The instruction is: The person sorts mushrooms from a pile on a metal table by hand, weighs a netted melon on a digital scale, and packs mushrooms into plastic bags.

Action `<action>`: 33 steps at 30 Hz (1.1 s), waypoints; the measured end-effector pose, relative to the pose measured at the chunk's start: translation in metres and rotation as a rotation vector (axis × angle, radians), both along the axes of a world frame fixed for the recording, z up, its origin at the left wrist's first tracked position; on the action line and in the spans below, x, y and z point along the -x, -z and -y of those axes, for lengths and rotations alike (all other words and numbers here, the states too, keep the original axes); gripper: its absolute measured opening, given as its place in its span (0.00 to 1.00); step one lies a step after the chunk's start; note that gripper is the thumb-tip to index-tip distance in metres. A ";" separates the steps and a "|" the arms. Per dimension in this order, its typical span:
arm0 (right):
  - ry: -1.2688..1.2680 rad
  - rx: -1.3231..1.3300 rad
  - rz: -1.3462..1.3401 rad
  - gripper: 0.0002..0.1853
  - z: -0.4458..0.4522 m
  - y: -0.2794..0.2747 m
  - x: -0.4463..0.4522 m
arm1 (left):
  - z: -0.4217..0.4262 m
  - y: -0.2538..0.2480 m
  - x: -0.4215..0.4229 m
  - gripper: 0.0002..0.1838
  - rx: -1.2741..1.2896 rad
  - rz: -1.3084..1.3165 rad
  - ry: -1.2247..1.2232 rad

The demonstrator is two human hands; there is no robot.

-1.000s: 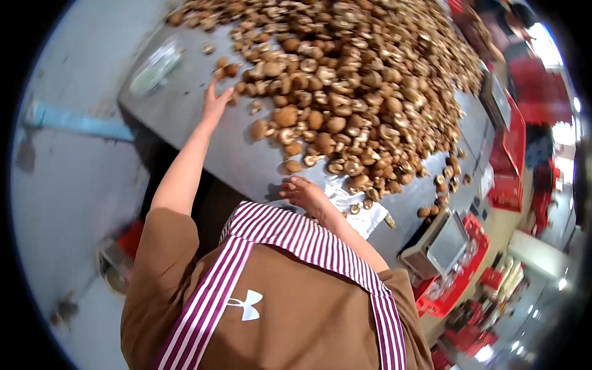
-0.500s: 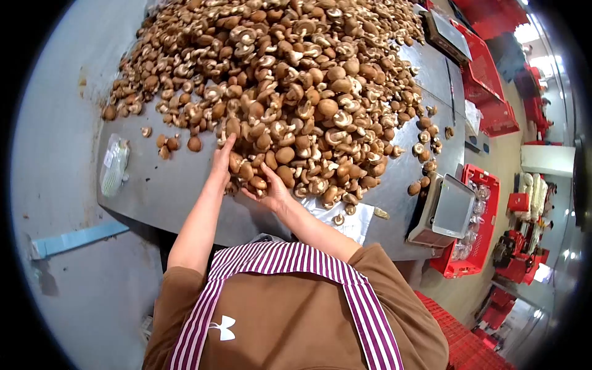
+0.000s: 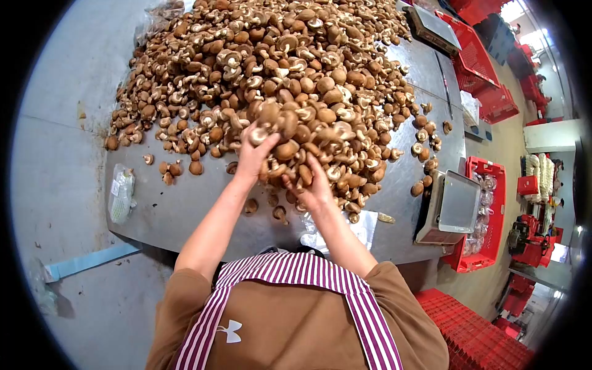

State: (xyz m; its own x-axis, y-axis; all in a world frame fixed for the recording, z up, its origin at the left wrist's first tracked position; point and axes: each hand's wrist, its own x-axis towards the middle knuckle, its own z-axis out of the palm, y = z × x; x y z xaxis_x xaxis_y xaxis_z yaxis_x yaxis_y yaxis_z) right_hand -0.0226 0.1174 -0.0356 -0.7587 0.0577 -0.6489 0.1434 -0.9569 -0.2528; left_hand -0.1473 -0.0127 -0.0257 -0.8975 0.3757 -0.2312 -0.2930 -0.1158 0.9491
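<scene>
A large heap of brown mushrooms (image 3: 246, 61) with pale stems covers much of the metal table (image 3: 172, 209). At the heap's near edge, my left hand (image 3: 253, 154) and my right hand (image 3: 314, 185) cup several mushrooms between them. The left palm lies against the mushrooms from the left, and the right fingers curl up around others. Some mushrooms at the hands are blurred by motion. A few loose ones lie on the table just below the hands. Beside my right forearm is a white plastic bag (image 3: 361, 231).
At the left table edge lies a net-wrapped package (image 3: 122, 194). A scale (image 3: 453, 206) stands on the right, beside a red crate (image 3: 487, 216) of bagged items. Another scale (image 3: 435, 28) is at the upper right. Red crates (image 3: 468, 333) are stacked at the lower right.
Both hands have moved from the near edge into the heap, lifting and shifting mushrooms up and to the right. Several mushrooms now lie loose on the table where the hands were.
</scene>
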 end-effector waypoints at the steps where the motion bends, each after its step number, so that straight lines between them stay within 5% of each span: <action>1: -0.007 -0.055 0.040 0.24 -0.010 -0.011 0.003 | -0.009 -0.001 0.003 0.42 0.037 -0.128 0.080; 7: 0.058 -0.240 -0.057 0.22 -0.064 -0.053 -0.025 | -0.043 -0.053 0.000 0.43 0.082 -0.509 0.210; 8: 0.064 -0.354 -0.115 0.30 -0.071 -0.056 -0.031 | -0.040 -0.052 0.006 0.40 0.163 -0.616 0.219; 12: 0.085 -0.798 -0.191 0.40 -0.079 -0.092 -0.052 | -0.026 -0.072 0.003 0.36 0.083 -0.552 0.178; 20: 0.139 -0.916 -0.228 0.31 -0.075 -0.080 -0.068 | 0.020 -0.062 -0.003 0.26 0.101 -0.566 0.042; 23: 0.060 -0.986 -0.203 0.29 -0.064 -0.068 -0.082 | 0.053 -0.053 -0.022 0.23 0.126 -0.220 -0.158; 27: -0.159 -0.923 -0.137 0.26 -0.032 -0.052 -0.119 | 0.143 0.033 -0.046 0.22 0.320 -0.107 -0.365; 33: -0.644 -0.613 0.031 0.25 0.016 0.003 -0.165 | 0.224 0.132 -0.107 0.25 0.890 0.007 -0.316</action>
State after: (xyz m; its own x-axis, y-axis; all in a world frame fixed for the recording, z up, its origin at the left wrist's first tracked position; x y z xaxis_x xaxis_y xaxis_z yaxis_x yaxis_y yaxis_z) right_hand 0.1424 0.1015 -0.0386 -0.7467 -0.0301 -0.6645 0.6219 -0.3859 -0.6814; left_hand -0.0399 -0.2363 -0.1573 -0.9250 -0.2019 -0.3218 -0.3779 0.5758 0.7250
